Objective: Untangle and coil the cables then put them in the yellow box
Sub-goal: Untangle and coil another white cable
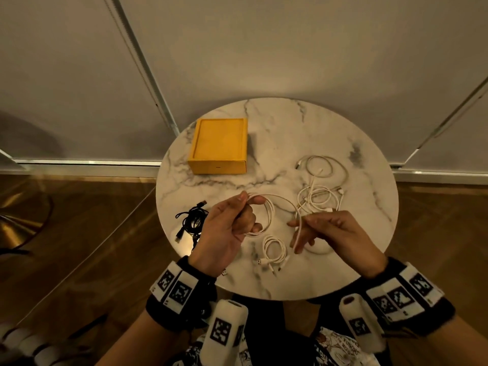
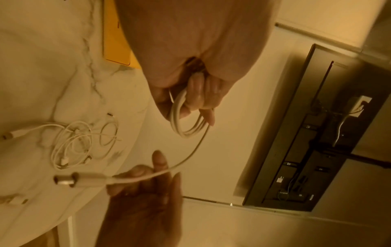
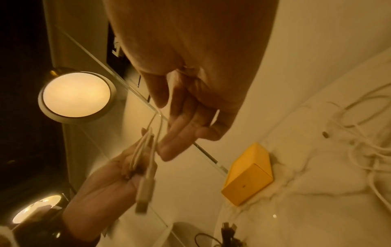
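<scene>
My left hand grips a coil of white cable above the marble table; the left wrist view shows several loops hanging from its curled fingers. The cable's free end runs to my right hand, which pinches it lightly between thumb and fingers, with the connector sticking out past them. The yellow box lies at the table's far left, well beyond both hands. A tangle of white cables lies at the far right. A small coiled white cable lies below my hands.
A black cable bundle lies at the table's left edge, beside my left wrist. A lit round lamp stands off the table to the left. The wooden floor and pale wall panels surround the small table.
</scene>
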{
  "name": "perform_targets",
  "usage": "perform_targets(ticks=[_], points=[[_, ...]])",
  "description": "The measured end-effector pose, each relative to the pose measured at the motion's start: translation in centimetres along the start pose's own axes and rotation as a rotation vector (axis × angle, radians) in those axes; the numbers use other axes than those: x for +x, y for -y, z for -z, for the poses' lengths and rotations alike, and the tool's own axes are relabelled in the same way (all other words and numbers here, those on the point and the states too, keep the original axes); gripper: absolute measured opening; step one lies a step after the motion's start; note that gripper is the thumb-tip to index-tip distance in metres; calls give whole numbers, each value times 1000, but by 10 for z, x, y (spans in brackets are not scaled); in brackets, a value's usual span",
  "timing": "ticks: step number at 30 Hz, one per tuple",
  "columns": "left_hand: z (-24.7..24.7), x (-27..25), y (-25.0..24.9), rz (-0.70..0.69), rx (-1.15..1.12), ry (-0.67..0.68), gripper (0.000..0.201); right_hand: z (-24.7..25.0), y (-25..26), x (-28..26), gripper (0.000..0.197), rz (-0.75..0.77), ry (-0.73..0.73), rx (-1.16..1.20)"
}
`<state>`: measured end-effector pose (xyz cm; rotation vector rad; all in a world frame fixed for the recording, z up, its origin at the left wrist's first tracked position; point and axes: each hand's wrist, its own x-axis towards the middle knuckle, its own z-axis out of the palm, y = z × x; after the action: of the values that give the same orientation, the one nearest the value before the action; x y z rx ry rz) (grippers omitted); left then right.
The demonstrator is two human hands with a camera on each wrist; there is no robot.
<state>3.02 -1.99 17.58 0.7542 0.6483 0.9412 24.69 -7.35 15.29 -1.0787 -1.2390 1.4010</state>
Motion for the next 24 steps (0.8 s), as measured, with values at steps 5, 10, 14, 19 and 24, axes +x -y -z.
perform_targets(ticks=[5, 10, 14, 19, 24], points=[[-8, -7, 5, 14, 32, -33, 33, -1, 18, 0, 13, -24, 64, -302], [-7, -11, 13, 67, 9, 21, 30, -2, 14, 7, 9, -92, -65, -344], [-11, -12, 17, 116, 21, 55, 30, -4, 18, 17, 20, -107, -151, 45], [-6, -9, 16, 78, 103, 79, 32, -19, 15, 16, 19, -144, -174, 426], [-11, -11, 16, 14, 140, 107, 31, -24, 8, 14, 21, -220, -52, 529]])
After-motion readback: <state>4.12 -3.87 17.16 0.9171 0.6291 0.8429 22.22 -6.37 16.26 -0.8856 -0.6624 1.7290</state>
